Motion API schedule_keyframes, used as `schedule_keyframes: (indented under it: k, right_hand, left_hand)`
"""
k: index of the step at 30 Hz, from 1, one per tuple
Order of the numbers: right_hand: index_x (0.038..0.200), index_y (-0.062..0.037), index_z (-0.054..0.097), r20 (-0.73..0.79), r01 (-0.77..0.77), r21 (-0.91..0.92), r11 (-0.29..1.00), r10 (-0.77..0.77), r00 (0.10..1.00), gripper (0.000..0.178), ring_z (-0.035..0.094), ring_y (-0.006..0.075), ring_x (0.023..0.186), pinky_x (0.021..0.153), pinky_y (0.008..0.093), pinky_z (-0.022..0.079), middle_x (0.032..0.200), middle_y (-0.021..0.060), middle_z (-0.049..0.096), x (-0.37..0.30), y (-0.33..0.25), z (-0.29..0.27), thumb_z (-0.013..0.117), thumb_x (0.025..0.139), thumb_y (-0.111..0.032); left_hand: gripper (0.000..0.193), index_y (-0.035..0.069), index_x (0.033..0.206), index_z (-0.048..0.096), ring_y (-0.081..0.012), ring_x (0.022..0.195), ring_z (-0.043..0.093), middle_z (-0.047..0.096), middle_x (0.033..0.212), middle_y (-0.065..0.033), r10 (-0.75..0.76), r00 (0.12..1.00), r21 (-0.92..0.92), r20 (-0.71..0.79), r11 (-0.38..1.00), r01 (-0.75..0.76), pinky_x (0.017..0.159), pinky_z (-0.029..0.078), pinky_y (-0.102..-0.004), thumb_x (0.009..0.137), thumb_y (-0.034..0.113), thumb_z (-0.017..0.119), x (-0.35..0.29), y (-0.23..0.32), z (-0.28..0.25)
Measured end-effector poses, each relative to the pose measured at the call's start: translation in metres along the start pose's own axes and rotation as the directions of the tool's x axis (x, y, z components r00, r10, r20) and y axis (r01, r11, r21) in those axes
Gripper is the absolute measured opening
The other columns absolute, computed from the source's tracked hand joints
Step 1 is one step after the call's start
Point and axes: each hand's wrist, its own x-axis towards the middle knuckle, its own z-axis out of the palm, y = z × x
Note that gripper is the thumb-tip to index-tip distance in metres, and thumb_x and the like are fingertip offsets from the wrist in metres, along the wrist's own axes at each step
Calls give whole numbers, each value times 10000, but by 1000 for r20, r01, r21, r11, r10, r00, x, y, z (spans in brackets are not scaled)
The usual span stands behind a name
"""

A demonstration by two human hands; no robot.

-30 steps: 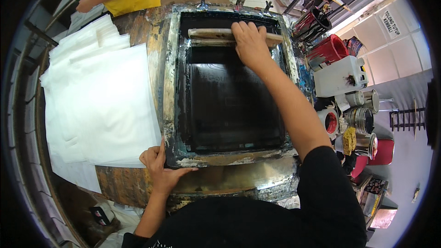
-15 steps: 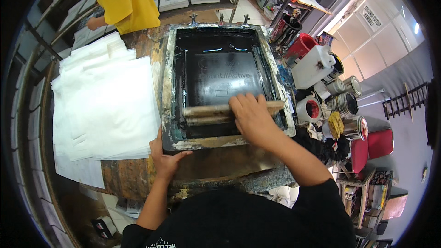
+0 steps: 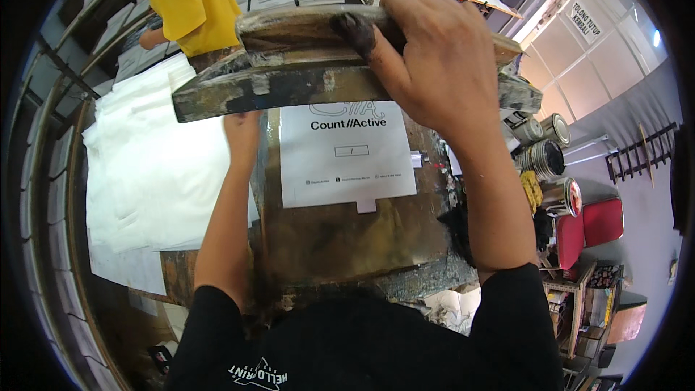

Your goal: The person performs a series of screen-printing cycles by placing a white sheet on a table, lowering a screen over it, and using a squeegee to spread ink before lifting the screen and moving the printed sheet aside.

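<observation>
My right hand [image 3: 449, 58] is closed over the wooden squeegee [image 3: 297, 32], its thumb stained black with ink. Close against the squeegee is the near side of the ink-stained screen frame [image 3: 289, 90], tilted up off the table. Beneath it lies a white sheet [image 3: 347, 166] with black print, its far part hidden by the frame. My left hand [image 3: 242, 130] reaches under the frame's left part, between the printed sheet and a stack of white sheets [image 3: 166, 181]. The frame covers its fingers.
The stained worktable [image 3: 347, 239] extends toward me. Paint cans [image 3: 543, 161] and a yellow sponge [image 3: 531, 190] stand at the right, with red chairs [image 3: 602, 219] beyond. A person in a yellow shirt [image 3: 192, 7] stands far left beside racks of sheets.
The screen frame has swung up from the table, uncovering the printed sheet. My right hand has risen with the squeegee, and my left hand has moved forward under the frame.
</observation>
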Motion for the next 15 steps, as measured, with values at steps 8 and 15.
schedule_keyframes:
  k: [8,15]
  right_hand:
    - [734,-55,605,137,-146,-34,989,150,979,699,614,250,630,650,412,525,660,107,616,45,-10,-23,489,1091,-645]
    - [744,-41,611,105,-145,-99,984,155,982,663,621,267,657,666,433,520,662,125,611,45,0,-14,524,1077,-607]
  left_hand:
    - [377,70,1260,760,-439,1277,604,693,1357,-198,522,774,562,358,542,-626,1087,455,-560,973,314,771,94,-83,88]
    - [292,-2,1048,784,-421,846,720,752,934,-237,374,916,387,146,831,-401,781,553,-469,1007,284,743,76,-40,57]
